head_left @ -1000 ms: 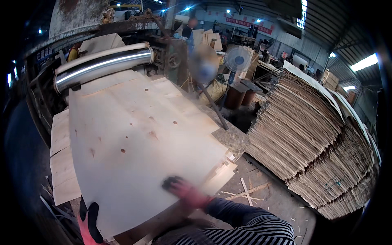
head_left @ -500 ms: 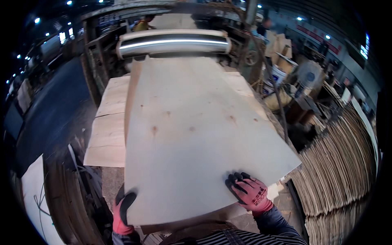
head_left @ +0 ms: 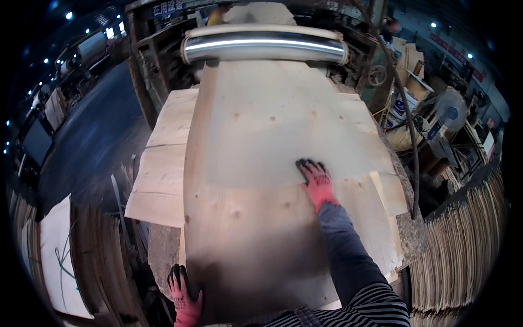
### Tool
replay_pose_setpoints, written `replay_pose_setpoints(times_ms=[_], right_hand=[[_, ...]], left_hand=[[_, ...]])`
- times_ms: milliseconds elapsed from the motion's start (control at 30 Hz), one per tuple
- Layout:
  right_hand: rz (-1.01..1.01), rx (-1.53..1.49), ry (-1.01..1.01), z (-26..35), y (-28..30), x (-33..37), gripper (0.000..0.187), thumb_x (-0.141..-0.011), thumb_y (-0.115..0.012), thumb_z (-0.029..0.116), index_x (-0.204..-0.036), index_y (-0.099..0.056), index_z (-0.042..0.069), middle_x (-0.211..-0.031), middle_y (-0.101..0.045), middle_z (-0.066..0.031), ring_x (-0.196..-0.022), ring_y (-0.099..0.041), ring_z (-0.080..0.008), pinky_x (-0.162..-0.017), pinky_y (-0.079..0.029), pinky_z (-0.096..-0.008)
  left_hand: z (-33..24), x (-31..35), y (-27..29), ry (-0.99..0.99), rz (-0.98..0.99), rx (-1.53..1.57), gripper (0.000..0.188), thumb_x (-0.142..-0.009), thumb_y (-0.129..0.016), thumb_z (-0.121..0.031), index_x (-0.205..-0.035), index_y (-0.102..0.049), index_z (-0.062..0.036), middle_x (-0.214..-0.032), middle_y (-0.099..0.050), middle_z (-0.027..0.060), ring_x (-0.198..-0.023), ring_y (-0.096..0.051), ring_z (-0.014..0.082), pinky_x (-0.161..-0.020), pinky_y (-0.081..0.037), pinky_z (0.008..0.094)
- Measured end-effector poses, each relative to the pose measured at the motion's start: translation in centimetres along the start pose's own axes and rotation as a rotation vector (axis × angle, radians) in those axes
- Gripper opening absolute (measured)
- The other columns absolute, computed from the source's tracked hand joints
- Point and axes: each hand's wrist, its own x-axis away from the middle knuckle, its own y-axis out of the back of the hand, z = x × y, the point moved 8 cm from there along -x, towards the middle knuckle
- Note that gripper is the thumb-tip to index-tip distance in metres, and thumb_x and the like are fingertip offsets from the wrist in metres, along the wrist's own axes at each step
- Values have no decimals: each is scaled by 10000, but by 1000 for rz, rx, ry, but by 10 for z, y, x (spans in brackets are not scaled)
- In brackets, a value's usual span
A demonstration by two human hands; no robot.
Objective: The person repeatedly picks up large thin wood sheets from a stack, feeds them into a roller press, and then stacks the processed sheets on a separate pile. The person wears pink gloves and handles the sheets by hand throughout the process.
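A pale wood veneer sheet [head_left: 261, 147] lies with its far end at a shiny metal roller [head_left: 267, 48]. My right hand [head_left: 317, 182], in a pink glove with black fingertips, rests at this sheet's near edge, fingers stretched out and palm down. Under it spreads a browner veneer sheet [head_left: 245, 218] with several knots, its near part in shadow. My left hand [head_left: 185, 305], gloved alike, is low by the left side of that lower sheet, fingers apart and holding nothing. Whether it touches the sheet, I cannot tell.
More veneer pieces [head_left: 163, 163] jut out at the left of the stack. Upright veneer stacks [head_left: 457, 250] stand at the right and lower left. A fan [head_left: 449, 111], a white bucket [head_left: 403, 103] and a dark hose [head_left: 406, 120] are at the right. Beyond the roller, a person [head_left: 217, 16] is partly visible.
The pale sheet has slid away from me toward the roller, uncovering the browner one. My right hand has reached forward with it. My left hand has let go of the sheet's edge.
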Motion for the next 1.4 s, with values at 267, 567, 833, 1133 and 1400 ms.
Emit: replay_pose_setpoints(times_ms=[267,567,833,1133,1400], right_hand=[[56,-155,242,119,40,63,685,-805,-534,451,-1337,-333,71,-1380,-312,-163,-1295,-252,-335,-1080,-160,-460],[388,-247,107,107,60,312,1023,-530,-751,532,-1293,-348,-18,-1364,-280,-245,-1281,-220,-431,-1043,-195,-542],[-43,-295,135,53,136,392,694,-793,-537,408,-1272,-347,-57,-1288,-392,-255,-1175,-382,-476,-966,-315,-557],[-108,-124,206,100,119,279,605,-521,-712,247,-1075,-566,50,-1112,-531,-155,-1028,-509,-346,-874,-408,-491],[13,-46,236,113,127,170,499,-639,-693,249,-1102,-576,108,-1151,-535,-122,-1030,-524,-322,-856,-423,-452]], left_hand=[[39,19,-34,10,-32,247,720,-701,-687,-134,-1328,-340,-59,-1334,-350,228,-1195,-352,422,-981,-324,446],[-99,-20,75,164,567,1416,745,-821,-615,-127,-1411,-163,-68,-1289,-447,143,-1096,-483,186,-912,-400,278],[-149,12,110,11,548,1777,687,-826,-535,-6,-1399,-156,-10,-1348,-369,90,-1222,-356,163,-993,-299,315],[-70,-42,38,515,424,2273,513,-819,-451,-126,-1310,-350,-21,-1224,-487,165,-1096,-502,280,-920,-422,397],[-30,-140,-27,348,269,1818,500,-847,-484,-162,-1309,-362,-15,-1220,-490,115,-1061,-516,212,-881,-430,313]])
